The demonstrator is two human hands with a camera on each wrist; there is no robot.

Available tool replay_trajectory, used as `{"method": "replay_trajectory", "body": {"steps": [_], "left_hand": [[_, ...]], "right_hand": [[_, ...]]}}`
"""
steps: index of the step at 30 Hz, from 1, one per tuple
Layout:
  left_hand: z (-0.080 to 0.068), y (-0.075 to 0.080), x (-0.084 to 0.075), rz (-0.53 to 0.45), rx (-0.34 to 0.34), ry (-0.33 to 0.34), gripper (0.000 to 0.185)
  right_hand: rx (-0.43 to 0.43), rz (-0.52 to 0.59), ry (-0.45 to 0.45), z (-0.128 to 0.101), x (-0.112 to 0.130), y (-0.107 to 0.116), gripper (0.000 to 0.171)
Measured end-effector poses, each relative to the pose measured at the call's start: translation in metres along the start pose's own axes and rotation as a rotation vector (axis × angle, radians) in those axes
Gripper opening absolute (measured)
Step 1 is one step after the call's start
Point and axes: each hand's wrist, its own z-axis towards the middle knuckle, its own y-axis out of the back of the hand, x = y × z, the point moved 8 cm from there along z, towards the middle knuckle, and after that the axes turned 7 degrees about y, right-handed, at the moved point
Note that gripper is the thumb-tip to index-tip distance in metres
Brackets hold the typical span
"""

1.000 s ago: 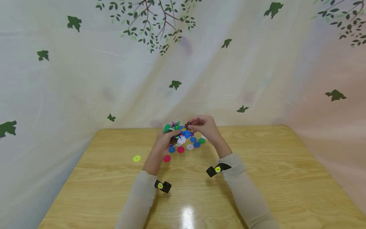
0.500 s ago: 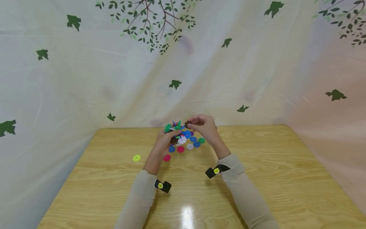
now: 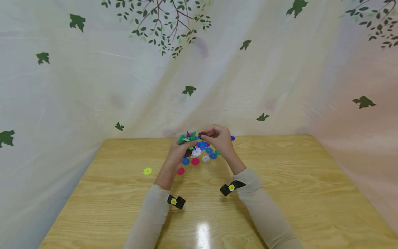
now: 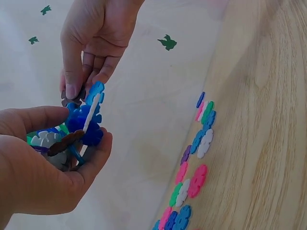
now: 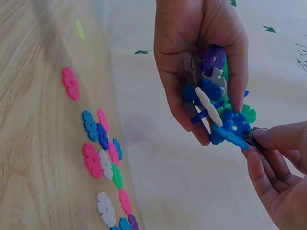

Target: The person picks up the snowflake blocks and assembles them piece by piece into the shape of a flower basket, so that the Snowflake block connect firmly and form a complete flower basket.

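Brown disc pinched in right hand fingers, touching cluster cupped by left hand fingers.

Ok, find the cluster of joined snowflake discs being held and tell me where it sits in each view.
Head: the cluster is at centre, above the table's far edge, in the left hand.
Left wrist: the cluster is lower left, in that hand's curled fingers.
Right wrist: the cluster is upper right, against the left palm.
Shared landmark: the brown disc that the right hand pinches at the cluster's edge.
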Motion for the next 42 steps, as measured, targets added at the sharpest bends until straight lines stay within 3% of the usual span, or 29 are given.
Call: {"method": "replay_trajectory", "body": {"steps": [11, 21, 27, 32, 36, 42], "left_hand": [[-0.006, 0.003, -0.012, 0.019, -0.04, -0.043, 0.041], [-0.007, -0.001, -0.018, -0.034, 0.009, -0.045, 0.043], [-0.006, -0.006, -0.016, -0.114, 0.085, -0.044, 0.045], [-0.007, -0.008, -0.017, -0.193, 0.115, -0.085, 0.049], [-0.007, -0.009, -0.016, -0.24, 0.098, -0.133, 0.051], [-0.004, -0.002, -0.015, -0.276, -0.022, -0.188, 0.045]], "right_hand": [[0.0, 0.026, 0.055, 0.003, 0.007, -0.004, 0.014], [-0.023, 0.073, 0.106, 0.004, 0.015, -0.001, 0.011], [-0.027, 0.072, 0.02, 0.003, 0.009, 0.005, 0.014], [-0.079, 0.095, -0.057, 0.002, 0.005, 0.009, 0.015], [-0.078, 0.135, -0.139, 0.0, 0.0, 0.003, 0.015], [0.003, 0.152, -0.205, -0.005, -0.004, -0.009, 0.014]]}}
